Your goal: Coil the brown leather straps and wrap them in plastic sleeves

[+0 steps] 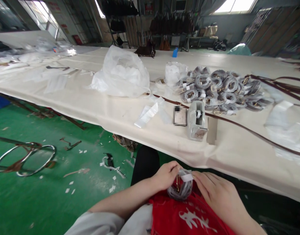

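Over my lap I hold a coiled strap [180, 192], wrapped in clear plastic, with a gold-coloured metal clasp inside the ring. My left hand [168, 174] is closed, its fingers pinching the coil's upper left edge. On the other side my right hand [217, 189] has its fingertips and thumb on the coil's upper right, at a white strip [187, 177] that lies across the plastic. My fingertips partly hide that strip's right end. A red apron [189, 217] with white print lies beneath the coil.
On the cream-covered table [120, 109] stand a tape dispenser [197, 122] and a pile of similar wrapped coils [225, 86]. A long brown strap [250, 127] runs across it. Farther left sits a bulging clear plastic bag [123, 73]. Metal rings [38, 163] stand low over the green floor at left.
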A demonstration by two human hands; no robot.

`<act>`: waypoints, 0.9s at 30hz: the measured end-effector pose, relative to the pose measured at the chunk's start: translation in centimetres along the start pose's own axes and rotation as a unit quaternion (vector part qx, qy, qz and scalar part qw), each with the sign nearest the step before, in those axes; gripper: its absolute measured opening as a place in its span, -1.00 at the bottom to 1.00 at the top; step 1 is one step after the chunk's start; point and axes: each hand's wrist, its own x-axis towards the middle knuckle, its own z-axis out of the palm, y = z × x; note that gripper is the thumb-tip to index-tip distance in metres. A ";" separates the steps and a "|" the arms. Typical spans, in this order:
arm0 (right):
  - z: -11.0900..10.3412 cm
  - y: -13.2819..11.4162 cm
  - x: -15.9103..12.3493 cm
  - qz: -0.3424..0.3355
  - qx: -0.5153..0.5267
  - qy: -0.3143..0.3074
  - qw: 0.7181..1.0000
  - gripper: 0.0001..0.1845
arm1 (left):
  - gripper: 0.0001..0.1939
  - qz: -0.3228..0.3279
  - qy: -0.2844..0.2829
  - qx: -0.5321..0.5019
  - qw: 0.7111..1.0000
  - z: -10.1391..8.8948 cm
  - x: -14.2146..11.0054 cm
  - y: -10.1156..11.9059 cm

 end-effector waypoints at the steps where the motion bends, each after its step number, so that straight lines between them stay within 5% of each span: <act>1: 0.0 0.1 0.3 -0.002 0.000 0.009 1.000 -0.66 | -0.66 0.008 -0.001 0.014 1.000 -0.1 -0.1 0.2; 6: 0.8 1.3 1.5 0.025 0.003 0.025 0.999 -0.66 | -0.62 0.081 0.012 0.111 0.990 -0.4 -0.4 1.6; 11: 2.5 2.7 2.3 0.119 0.146 -0.027 0.982 -0.70 | -0.67 0.114 0.019 0.165 0.980 -0.2 -0.4 2.7; 13: 3.3 3.3 2.4 0.210 0.281 -0.064 0.934 -0.64 | -0.70 0.119 0.024 0.164 0.979 0.0 -0.4 2.8; 16: 4.9 4.2 2.0 0.376 0.481 -0.136 0.781 -0.39 | -0.71 0.119 0.032 0.154 0.980 0.1 -0.5 3.0; 18: 5.9 4.4 1.5 0.422 0.529 -0.162 0.718 -0.38 | -0.70 0.115 0.034 0.146 0.982 0.1 -0.7 3.1; 27: 7.7 3.1 0.9 0.405 0.586 -0.118 0.692 -0.56 | -0.69 0.093 0.046 0.106 0.989 0.1 -0.1 2.2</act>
